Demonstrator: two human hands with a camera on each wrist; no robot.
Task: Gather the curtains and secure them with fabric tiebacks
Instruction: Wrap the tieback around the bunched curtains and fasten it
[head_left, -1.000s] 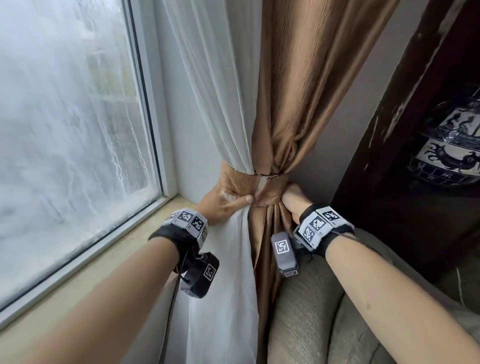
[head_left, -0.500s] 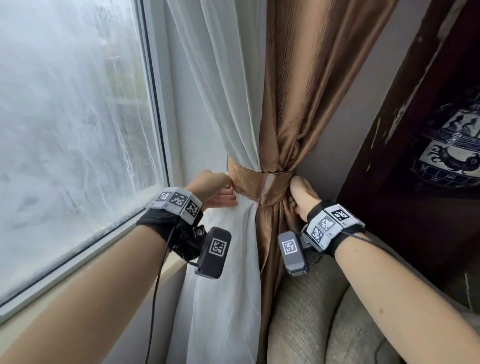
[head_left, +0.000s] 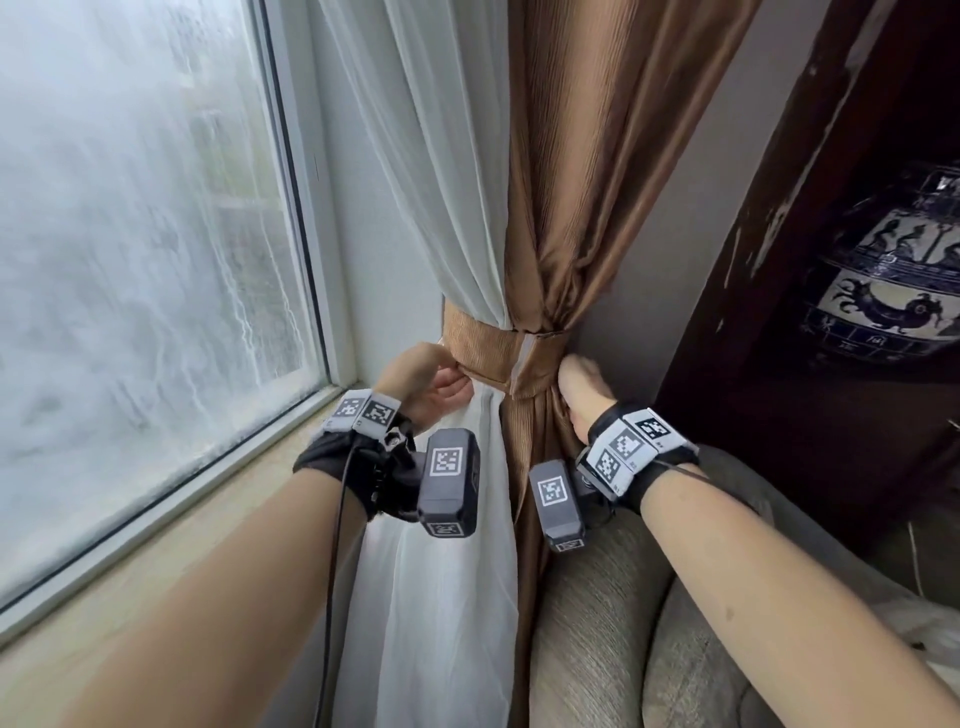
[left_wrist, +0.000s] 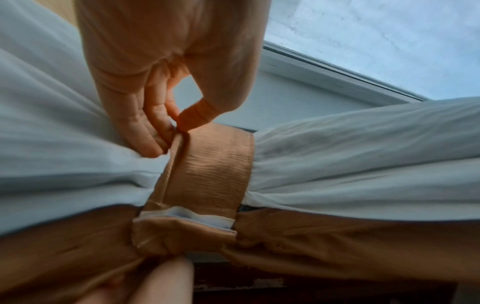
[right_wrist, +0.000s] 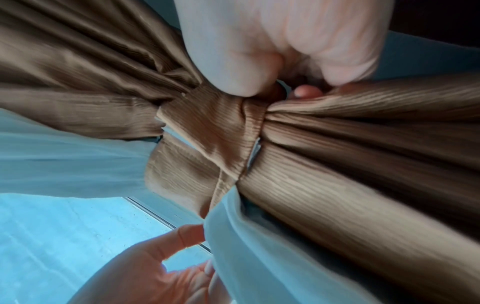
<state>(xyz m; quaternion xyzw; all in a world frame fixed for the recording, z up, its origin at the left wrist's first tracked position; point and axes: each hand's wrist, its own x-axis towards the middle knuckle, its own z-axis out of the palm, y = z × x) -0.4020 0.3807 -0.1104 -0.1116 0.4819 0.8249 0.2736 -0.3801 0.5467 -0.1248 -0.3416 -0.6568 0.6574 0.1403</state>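
A window (head_left: 145, 234) lies left, a sofa (head_left: 597, 623) below. The left hand (head_left: 426, 387) pinches the tieback (head_left: 488, 351); the right hand (head_left: 584, 395) grips the brown curtain (head_left: 597, 156).

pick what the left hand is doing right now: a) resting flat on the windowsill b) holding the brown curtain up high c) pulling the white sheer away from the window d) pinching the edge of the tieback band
d: in the left wrist view the left hand has its thumb and fingertips pinched on the lower edge of the tieback, which is wrapped around the white sheer and the brown curtain.
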